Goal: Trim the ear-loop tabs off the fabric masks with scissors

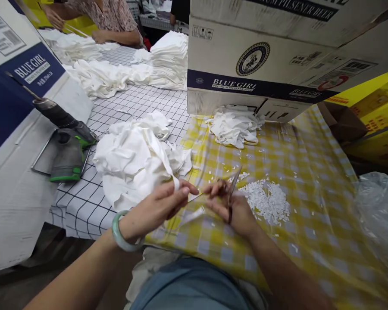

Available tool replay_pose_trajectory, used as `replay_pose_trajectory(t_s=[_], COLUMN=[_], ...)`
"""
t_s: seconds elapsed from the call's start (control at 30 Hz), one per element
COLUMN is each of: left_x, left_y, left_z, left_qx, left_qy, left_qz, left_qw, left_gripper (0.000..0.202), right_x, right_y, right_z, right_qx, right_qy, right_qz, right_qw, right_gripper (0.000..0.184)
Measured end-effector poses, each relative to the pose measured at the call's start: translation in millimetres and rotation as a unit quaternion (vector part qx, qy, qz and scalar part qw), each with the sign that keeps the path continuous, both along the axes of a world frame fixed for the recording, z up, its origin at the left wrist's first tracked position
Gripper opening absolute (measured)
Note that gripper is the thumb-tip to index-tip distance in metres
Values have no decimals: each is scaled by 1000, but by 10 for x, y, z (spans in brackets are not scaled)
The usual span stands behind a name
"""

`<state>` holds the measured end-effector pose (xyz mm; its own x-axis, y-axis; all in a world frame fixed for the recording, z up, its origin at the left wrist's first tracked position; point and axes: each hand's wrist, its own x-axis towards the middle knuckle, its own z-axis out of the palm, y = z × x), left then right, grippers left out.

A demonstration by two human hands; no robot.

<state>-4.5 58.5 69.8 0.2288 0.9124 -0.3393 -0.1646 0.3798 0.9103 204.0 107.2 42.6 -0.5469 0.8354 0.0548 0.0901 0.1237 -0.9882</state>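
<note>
White cloth strip [177, 183] sits pinched between thumb and fingers of the left hand [155, 210], just above the yellow checked tablecloth [313, 215]. The right hand [237, 212] grips small scissors [233, 186], blades at the strip's end. Pulled taut, it should snip cleanly; white clippings [267, 201] lie beside.

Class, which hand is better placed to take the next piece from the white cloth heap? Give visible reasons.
Left, probably. The left hand lies beside the white cloth heap, pinching only a thin strip; the right hand is farther off, its grip closed on scissors.
</note>
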Motion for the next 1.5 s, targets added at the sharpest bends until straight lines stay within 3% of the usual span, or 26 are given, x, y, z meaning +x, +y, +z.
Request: replay_pose_trajectory(t_s=[0.03,0.1,0.2,0.27,0.37,0.43,0.5,0.6,0.7,0.83,0.93,1.07,1.23,1.37,1.5], left_x=[45,135,228,262,279,260,220,186,249,364,342,227,137,75,37], left_y=[-85,-229,-386,-453,-504,-511,-499,-440,-328,-187,-191,-308,-360,-341,-347], left_z=[41,89,92,74,25,-36,-112,-210,-251,-217,-161,-134,-202,-212,-62], left_qx=[7,20,30,30,17,-21,-60,-101,-145,-150,-125,-63,-70,-18,91], left_qy=[17,36,56,61,39,-5,-84,-231,-327,-359,-312,-177,-149,-48,150], left_qz=[-46,-83,-96,-155,-236,-191,-74,34,30,-15,-9,69,9,-18,0], left_qw=[999,996,993,986,971,981,992,967,933,921,942,980,986,999,985], left_gripper=[30,33,38,40,39,33,31,43,32,17,16,18,25,30,28], right_x=[-56,-188,-402,-542,-691,-706,-650,-532,-494,-509,-441,-290,-197,-104,-26], right_y=[114,257,231,153,155,258,372,421,329,265,332,383,309,334,463], right_z=[11,-9,-156,-279,-363,-323,-234,-105,-15,110,137,-30,-156,-7,303], right_qx=[14,28,12,9,13,14,15,15,-11,24,91,118,140,124,87], right_qy=[25,55,68,72,85,102,105,88,92,78,47,-39,-74,-63,-35], right_qz=[-18,-1,80,112,75,29,14,22,-15,-37,-38,-67,-50,-12,46], right_qw=[999,998,994,991,993,994,994,996,996,996,994,990,986,990,994], right_gripper=[22,21,23,31,26,17,15,17,17,17,15,15,19,18,13])
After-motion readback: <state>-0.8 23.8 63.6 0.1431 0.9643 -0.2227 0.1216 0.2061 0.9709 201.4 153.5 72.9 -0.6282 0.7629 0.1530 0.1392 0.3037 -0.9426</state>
